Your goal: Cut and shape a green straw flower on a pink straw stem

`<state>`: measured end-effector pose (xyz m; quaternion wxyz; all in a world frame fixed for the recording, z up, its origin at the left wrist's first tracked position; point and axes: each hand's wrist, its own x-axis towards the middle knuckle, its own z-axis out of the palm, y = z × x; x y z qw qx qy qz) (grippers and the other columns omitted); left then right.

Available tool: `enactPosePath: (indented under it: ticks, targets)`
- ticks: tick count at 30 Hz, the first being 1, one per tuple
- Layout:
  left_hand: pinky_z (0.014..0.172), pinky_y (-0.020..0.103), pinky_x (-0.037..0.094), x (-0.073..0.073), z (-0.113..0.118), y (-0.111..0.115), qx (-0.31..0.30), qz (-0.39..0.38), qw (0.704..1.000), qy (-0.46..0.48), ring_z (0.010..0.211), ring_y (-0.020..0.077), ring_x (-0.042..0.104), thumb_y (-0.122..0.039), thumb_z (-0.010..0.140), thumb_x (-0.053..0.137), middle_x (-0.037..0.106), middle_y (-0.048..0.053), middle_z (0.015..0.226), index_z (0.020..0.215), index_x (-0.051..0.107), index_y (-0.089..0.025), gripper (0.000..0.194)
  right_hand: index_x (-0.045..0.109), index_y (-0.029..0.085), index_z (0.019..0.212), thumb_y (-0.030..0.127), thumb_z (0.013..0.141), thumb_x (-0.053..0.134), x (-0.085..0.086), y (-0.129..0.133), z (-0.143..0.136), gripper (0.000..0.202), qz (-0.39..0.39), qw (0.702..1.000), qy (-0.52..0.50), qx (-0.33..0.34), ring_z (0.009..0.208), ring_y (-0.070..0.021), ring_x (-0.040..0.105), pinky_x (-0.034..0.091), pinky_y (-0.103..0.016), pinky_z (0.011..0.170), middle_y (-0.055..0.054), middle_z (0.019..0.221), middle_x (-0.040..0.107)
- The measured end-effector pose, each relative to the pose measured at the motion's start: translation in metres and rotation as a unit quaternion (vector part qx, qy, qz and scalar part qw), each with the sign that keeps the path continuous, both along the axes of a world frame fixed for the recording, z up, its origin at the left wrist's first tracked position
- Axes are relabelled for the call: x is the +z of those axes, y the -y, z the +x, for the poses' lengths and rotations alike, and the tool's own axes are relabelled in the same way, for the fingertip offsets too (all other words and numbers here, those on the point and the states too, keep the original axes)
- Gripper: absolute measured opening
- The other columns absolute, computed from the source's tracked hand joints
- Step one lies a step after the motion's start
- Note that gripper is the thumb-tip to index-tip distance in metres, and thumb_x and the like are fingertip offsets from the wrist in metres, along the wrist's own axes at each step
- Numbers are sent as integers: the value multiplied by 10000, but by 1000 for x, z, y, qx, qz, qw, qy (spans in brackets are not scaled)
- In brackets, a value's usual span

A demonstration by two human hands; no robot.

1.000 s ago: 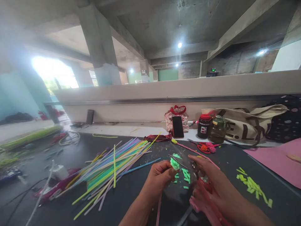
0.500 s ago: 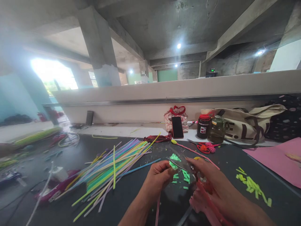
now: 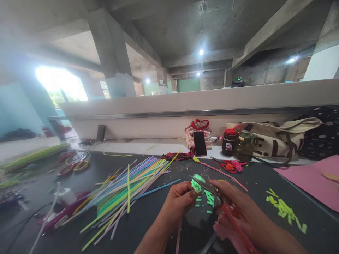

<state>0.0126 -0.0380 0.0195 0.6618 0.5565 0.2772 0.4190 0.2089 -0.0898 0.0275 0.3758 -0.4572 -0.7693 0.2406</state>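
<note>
My left hand pinches a mint-green fuzzy piece, and a pink stem hangs down below that hand. In my right hand are red-handled scissors, their blades lying against the green piece and looking closed or nearly so. Short cut green bits lie on the dark table just beneath the blades. The fingers of both hands are bent in a grip.
Colourful pipe cleaners are spread at left. Yellow-green bits and pink paper lie at right. Behind stand a phone, a red-capped bottle and a green jar; red scissors lie before them.
The scissor blades have come closer together over the green piece. My left hand has barely shifted. At far left, looped red and yellow handles now show on the table.
</note>
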Motion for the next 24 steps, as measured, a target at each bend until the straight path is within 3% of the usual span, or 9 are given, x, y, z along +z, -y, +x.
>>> enactPosePath:
  ticks: [3, 6, 12, 18, 24]
  targets:
    - [436, 209, 96, 3, 0, 1, -3, -10, 1000, 0, 425, 29, 175, -401, 701, 626, 290, -80, 469, 620, 512, -130, 305, 359, 321, 1295, 267, 750, 558, 1, 3, -3, 582, -28, 999, -35, 12, 716, -170, 576, 490, -275, 607, -28, 961, 579]
    - [437, 207, 98, 6, -1, 1, -10, -12, 1000, -6, 422, 27, 175, -413, 687, 636, 297, -80, 471, 636, 531, -125, 310, 376, 333, 1271, 236, 733, 573, 8, 6, -4, 581, -46, 998, -37, 29, 780, -184, 578, 496, -281, 631, -27, 1012, 572]
    - [436, 205, 107, 10, -3, 1, -19, -19, 999, -38, 416, 28, 193, -444, 630, 672, 306, -80, 456, 630, 550, -129, 338, 415, 316, 1247, 229, 728, 577, 14, 5, 0, 551, -1, 1000, 10, 1, 815, -202, 563, 492, -331, 717, -32, 985, 567]
    - [421, 204, 101, 10, -2, 1, -23, -20, 999, -41, 402, 23, 187, -450, 632, 668, 321, -77, 456, 620, 536, -133, 344, 408, 306, 1256, 187, 718, 594, 24, 6, 1, 582, 7, 998, 53, 27, 920, -200, 532, 455, -323, 808, -37, 1058, 535]
    - [421, 200, 115, 5, -2, -1, 2, -26, 999, -38, 405, 27, 209, -486, 619, 666, 306, -79, 448, 610, 525, -133, 380, 445, 283, 1222, 251, 726, 600, 17, 4, -1, 522, 26, 999, 37, -20, 887, -214, 540, 470, -336, 770, -50, 1009, 541]
